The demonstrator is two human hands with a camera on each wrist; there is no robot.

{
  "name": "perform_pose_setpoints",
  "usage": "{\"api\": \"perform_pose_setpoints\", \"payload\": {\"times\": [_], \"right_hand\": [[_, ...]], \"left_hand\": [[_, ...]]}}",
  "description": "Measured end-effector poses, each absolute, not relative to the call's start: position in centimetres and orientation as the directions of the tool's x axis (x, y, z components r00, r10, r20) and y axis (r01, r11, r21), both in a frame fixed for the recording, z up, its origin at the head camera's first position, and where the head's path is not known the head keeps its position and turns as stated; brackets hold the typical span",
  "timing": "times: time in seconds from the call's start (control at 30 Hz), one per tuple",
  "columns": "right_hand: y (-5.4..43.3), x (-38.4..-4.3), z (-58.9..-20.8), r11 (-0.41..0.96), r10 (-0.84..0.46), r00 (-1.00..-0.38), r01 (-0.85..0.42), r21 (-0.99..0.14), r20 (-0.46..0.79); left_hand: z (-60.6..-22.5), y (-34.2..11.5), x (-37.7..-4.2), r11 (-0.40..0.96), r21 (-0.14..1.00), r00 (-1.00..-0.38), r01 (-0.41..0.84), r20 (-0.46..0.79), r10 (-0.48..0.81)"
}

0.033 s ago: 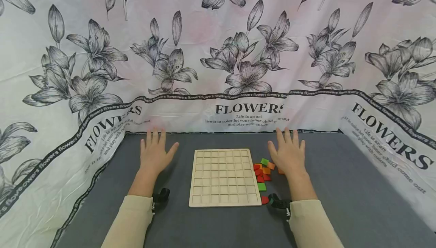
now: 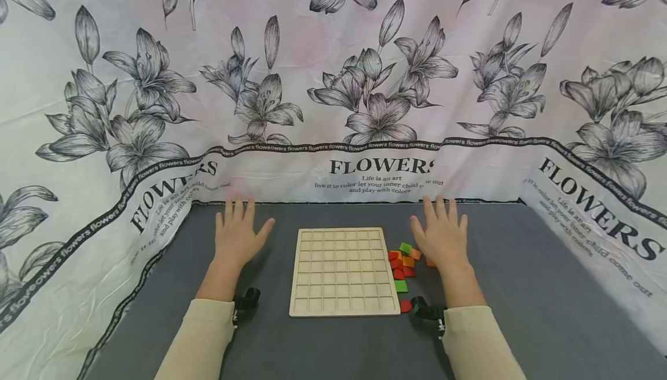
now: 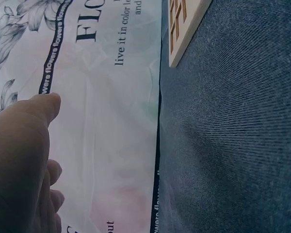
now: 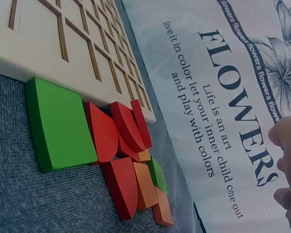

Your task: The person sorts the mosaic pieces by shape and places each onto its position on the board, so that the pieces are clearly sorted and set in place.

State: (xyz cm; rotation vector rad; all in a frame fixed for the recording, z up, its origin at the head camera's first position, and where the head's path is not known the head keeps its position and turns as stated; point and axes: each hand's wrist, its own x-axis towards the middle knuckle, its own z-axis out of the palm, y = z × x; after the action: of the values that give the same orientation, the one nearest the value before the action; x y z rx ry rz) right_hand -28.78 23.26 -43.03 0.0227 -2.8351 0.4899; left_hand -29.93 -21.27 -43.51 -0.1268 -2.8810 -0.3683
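A person's left hand (image 2: 237, 240) and right hand (image 2: 444, 240), fingers extended, flank a pale gridded board (image 2: 341, 277) on a gray tabletop (image 2: 333, 348), where red, orange and green pieces (image 2: 400, 286) lie beside the board. Cloth (image 2: 292, 174) printed with flowers hangs behind.

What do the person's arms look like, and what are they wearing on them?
The left sleeve and right sleeve are plain and cream-coloured. Peeking out by the cuffs are two small black gadgets, the left gadget and the right gadget. Tiny white marks show beside them, too small to read. No gloves show.
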Motion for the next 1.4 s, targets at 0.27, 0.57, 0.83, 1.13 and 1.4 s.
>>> {"api": "perform_pose_setpoints", "payload": {"times": [0.27,0.57,0.83,1.13,1.4], "right_hand": [[23.6,-28.7,-43.2,0.944,0.017,-0.968,-0.067,-0.322,0.251],[23.6,-28.7,-43.0,0.948,-0.004,-0.969,-0.082,-0.307,0.245],[23.6,-28.5,-42.5,0.941,-0.049,-0.973,-0.12,-0.315,0.225],[23.4,-28.2,-41.3,0.909,-0.1,-0.971,-0.179,-0.378,0.219],[23.2,-28.3,-41.0,0.843,-0.169,-0.958,-0.263,-0.469,0.233]], "left_hand": [[-43.9,-21.3,-29.9,0.962,0.249,-0.974,0.113,0.221,0.058],[-43.8,-21.4,-29.9,0.959,0.26,-0.974,0.114,0.217,0.057],[-43.5,-21.7,-29.7,0.95,0.281,-0.97,0.134,0.235,0.067],[-43.8,-22.5,-29.8,0.859,0.473,-0.966,0.195,0.243,0.086],[-44.9,-22.0,-30.3,0.745,0.595,-0.934,0.301,0.342,0.105]]}}
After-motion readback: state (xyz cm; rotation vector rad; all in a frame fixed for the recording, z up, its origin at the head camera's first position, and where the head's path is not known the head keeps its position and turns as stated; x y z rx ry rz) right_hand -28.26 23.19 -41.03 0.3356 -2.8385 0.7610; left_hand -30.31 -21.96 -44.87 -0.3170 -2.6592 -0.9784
